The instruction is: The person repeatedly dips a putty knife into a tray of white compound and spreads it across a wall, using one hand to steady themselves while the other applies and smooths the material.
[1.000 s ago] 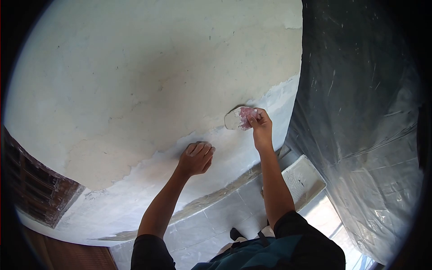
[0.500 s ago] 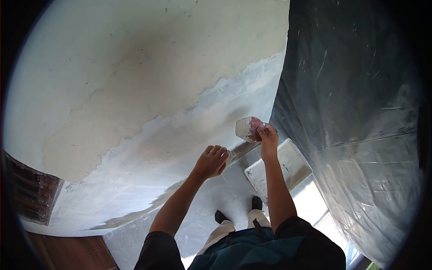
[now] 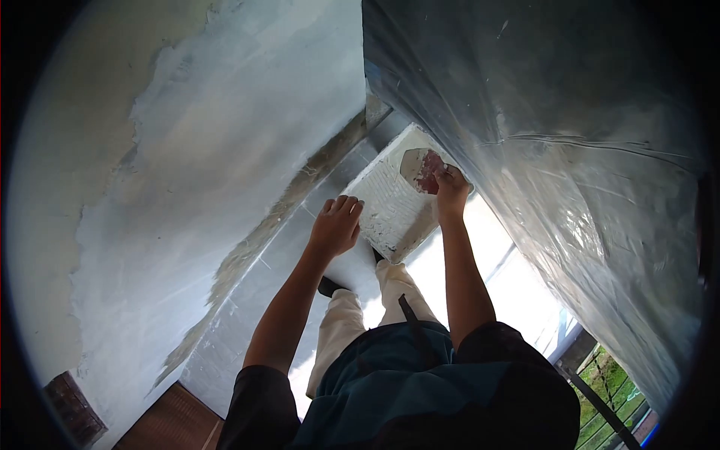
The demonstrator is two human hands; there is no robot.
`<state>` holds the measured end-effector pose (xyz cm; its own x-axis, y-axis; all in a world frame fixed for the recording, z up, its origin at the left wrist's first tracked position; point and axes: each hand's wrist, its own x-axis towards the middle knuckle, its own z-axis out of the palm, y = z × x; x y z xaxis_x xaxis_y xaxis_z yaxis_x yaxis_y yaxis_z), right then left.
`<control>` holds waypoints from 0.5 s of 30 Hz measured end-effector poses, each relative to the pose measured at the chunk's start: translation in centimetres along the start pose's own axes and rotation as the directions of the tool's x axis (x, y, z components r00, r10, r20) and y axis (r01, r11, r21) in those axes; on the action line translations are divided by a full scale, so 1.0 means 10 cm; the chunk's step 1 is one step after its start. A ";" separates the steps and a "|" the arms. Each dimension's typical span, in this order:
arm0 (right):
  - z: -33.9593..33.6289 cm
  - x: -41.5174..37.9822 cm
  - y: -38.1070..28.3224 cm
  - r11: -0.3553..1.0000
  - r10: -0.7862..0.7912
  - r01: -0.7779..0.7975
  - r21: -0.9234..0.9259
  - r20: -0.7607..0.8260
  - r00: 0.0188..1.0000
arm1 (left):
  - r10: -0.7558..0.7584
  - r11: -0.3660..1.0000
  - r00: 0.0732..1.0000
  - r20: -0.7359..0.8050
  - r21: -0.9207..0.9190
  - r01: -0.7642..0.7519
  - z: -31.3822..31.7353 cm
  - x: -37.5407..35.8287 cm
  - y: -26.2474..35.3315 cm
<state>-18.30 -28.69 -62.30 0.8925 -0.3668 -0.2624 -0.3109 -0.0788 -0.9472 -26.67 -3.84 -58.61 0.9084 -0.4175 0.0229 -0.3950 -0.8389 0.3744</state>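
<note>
My right hand (image 3: 451, 189) grips a flat, angular putty scraper (image 3: 412, 166), pale with plaster on one side and dark red near the fingers. The scraper overlaps a rectangular tray (image 3: 391, 241) smeared with white plaster. My left hand (image 3: 337, 223) is near the tray's left side, its fingers curled; what they hold, if anything, I cannot make out. To the left rises a wall (image 3: 225, 135) with a fresh whitish coat over its lower part and an older cream surface beyond.
A plastic sheet (image 3: 570, 202) hangs along the right side. Bare grey shows along the wall's foot, beside the tiled floor (image 3: 281, 251). A brown wooden panel (image 3: 174, 421) is at lower left, with a dark vent-like frame (image 3: 75, 409) above it.
The view has swung right and down toward the tray. My right hand has brought the scraper from in front of the wall to over the tray; my left hand stays curled.
</note>
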 end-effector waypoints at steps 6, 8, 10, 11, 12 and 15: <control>-0.50 0.32 0.56 0.951 -0.075 0.025 -0.310 -0.152 0.986 | -0.016 0.999 0.999 -0.033 -0.044 0.014 0.58 0.19 0.10; -0.55 0.34 0.50 0.882 -0.121 0.029 -0.470 -0.167 0.979 | -0.021 0.997 1.000 -0.020 -0.074 0.019 0.75 0.22 0.13; -0.57 0.38 0.52 0.825 -0.119 0.027 -0.564 -0.127 0.985 | -0.030 0.995 1.000 -0.002 -0.100 0.030 0.91 0.21 0.16; -0.57 0.39 0.56 0.781 -0.145 0.067 -0.621 -0.076 0.986 | -0.041 0.993 0.999 0.012 -0.109 0.042 0.98 0.19 0.19; -0.55 0.42 0.60 0.733 -0.172 0.111 -0.672 -0.024 0.985 | -0.049 0.992 0.999 0.021 -0.116 0.052 1.06 0.18 0.20; -0.48 0.45 0.78 0.664 -0.205 0.166 -0.729 0.037 0.978 | -0.040 0.986 0.999 0.022 -0.161 0.043 1.24 0.09 0.26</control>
<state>-18.34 -35.43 -69.97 0.9487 -0.3084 -0.0697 -0.2960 -0.7890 -0.5384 -28.53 -10.72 -69.07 0.9202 -0.3912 -0.0126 -0.3282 -0.7888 0.5197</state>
